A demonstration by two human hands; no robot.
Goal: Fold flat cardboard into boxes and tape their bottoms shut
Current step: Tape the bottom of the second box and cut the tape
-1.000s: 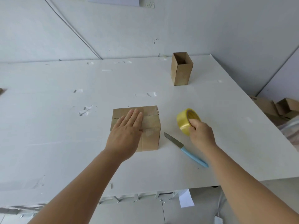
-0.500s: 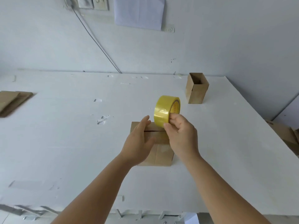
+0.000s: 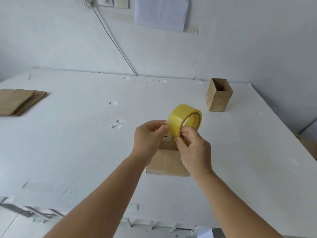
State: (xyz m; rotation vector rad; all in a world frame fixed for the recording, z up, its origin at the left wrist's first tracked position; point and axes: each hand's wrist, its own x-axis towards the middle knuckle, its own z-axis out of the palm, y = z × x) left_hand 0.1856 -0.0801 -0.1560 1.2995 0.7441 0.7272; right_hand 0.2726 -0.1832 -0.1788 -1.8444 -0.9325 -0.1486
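A yellow tape roll (image 3: 184, 118) is held up above the table, gripped at its lower edge by my right hand (image 3: 193, 151). My left hand (image 3: 148, 139) pinches the loose end of the tape at the roll's left side. Below and behind both hands a folded cardboard box (image 3: 169, 163) lies on the white table (image 3: 77, 152) with its bottom flaps facing up; my hands hide most of its far part. A second, finished box (image 3: 218, 95) stands upright and open at the back right.
A stack of flat cardboard (image 3: 18, 101) lies at the table's far left. Bits of old tape (image 3: 118, 123) stick to the tabletop. A cable runs down the wall behind, and more cardboard (image 3: 308, 146) lies off the right edge.
My right hand lifted the tape roll from the table to above the box. My left hand left the box's top and took hold of the tape end. The camera tilted up.
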